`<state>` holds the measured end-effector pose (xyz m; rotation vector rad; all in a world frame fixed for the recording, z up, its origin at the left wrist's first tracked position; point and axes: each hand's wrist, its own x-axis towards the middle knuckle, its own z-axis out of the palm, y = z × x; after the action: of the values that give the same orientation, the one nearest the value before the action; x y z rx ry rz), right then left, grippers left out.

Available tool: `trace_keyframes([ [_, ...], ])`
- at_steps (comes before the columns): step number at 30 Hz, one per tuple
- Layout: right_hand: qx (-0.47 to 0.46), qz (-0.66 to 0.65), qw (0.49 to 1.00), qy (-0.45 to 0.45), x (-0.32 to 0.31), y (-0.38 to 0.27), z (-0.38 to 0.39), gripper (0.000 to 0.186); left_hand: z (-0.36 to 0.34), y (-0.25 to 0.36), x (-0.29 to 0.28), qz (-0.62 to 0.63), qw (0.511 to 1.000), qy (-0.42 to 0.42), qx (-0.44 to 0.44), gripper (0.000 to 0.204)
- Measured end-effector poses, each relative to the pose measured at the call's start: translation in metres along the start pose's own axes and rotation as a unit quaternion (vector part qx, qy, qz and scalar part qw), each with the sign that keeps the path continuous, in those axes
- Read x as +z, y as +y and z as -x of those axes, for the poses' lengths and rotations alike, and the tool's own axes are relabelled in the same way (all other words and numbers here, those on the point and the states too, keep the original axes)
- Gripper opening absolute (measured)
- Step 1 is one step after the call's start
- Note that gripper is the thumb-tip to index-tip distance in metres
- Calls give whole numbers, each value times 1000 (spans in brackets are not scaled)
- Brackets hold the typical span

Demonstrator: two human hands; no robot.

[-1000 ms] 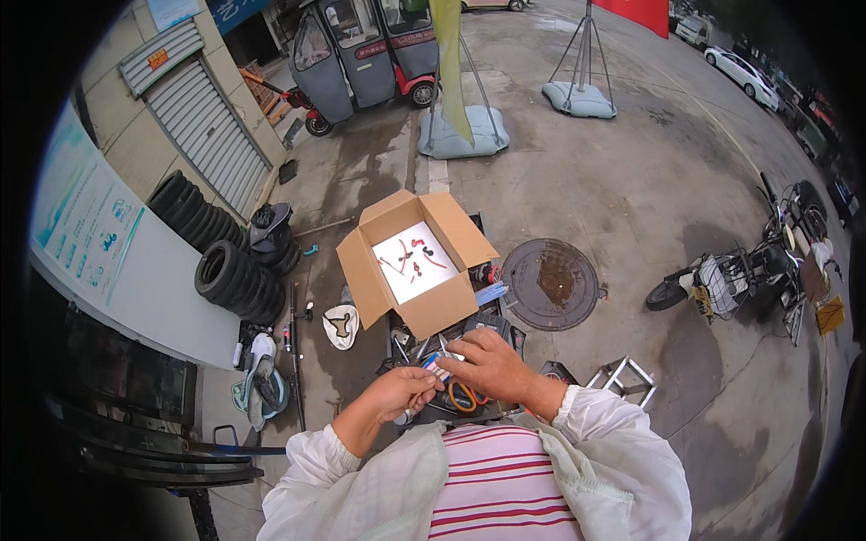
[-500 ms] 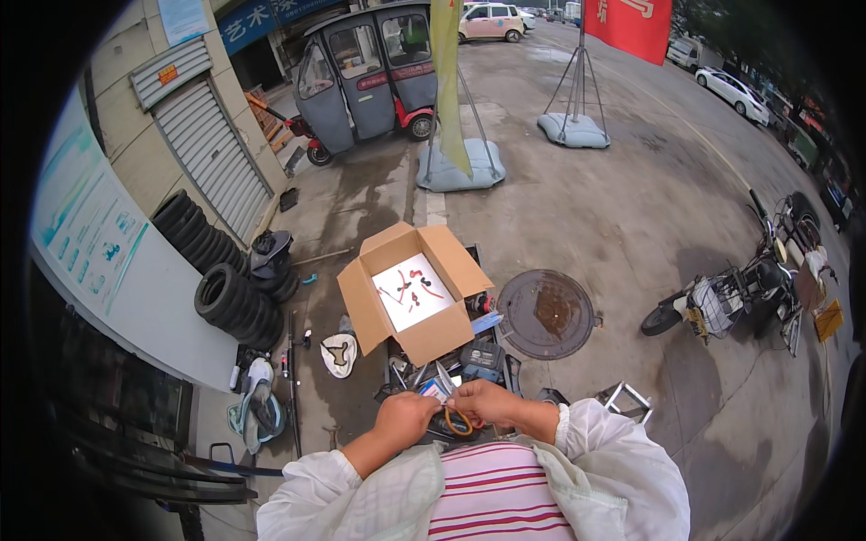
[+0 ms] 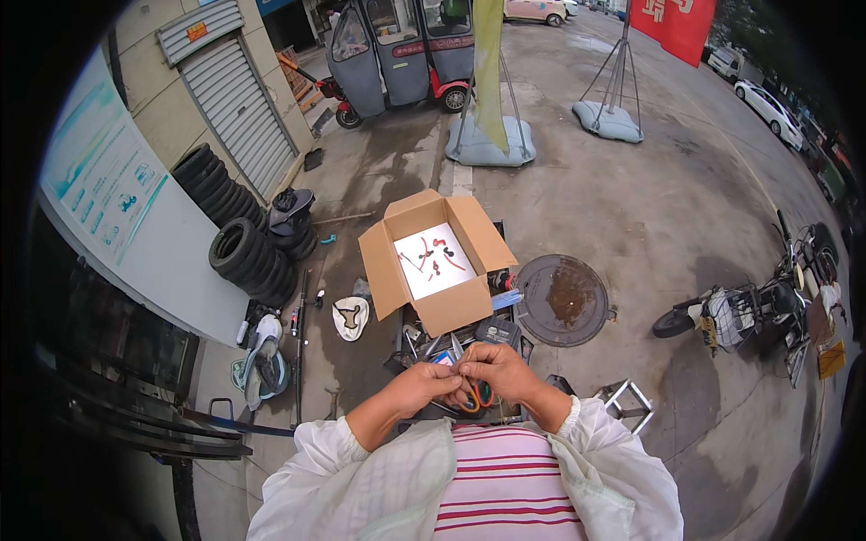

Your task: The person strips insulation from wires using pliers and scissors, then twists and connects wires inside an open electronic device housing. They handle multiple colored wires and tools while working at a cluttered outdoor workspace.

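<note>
My left hand (image 3: pixel 428 384) and my right hand (image 3: pixel 494 368) meet with pinched fingers over a cluttered black toolbox (image 3: pixel 408 361); what sits between their fingertips is too small to make out. Just beneath them are orange-handled scissors (image 3: pixel 471 402) and a small blue-and-white packet (image 3: pixel 443 358), partly hidden by my fingers. A dark grey case (image 3: pixel 496 332) lies right behind my right hand. Beyond stands an open cardboard box (image 3: pixel 388 279) with a white sheet inside bearing short red and black pieces.
Tyre stacks (image 3: pixel 249 261), a bucket (image 3: pixel 262 370) and a white board (image 3: pixel 126 207) stand left. A manhole cover (image 3: pixel 541 316), metal frame (image 3: pixel 622 406) and parked motorbike (image 3: pixel 749 311) are right. A three-wheeler (image 3: pixel 397 63) and flag bases (image 3: pixel 487 149) stand further ahead.
My right hand's fingers, stretched over my left hand a second ago, have curled into a pinch beside it. The whole view has shifted, moving the surroundings rightward in the picture.
</note>
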<state>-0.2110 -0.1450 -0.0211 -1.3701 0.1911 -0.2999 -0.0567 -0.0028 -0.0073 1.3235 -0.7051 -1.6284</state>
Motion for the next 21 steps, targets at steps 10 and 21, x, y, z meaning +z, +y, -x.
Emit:
trace_keyframes([
  [10, 4, -191, 975, 112, 19, 5, -13, 18, -6, 4, 11, -86, 987, 122, 65, 23],
  [21, 75, -114, 988, 66, 4, 2, -16, 14, -2, -10, 5, 80, 996, 45, 2, 28],
])
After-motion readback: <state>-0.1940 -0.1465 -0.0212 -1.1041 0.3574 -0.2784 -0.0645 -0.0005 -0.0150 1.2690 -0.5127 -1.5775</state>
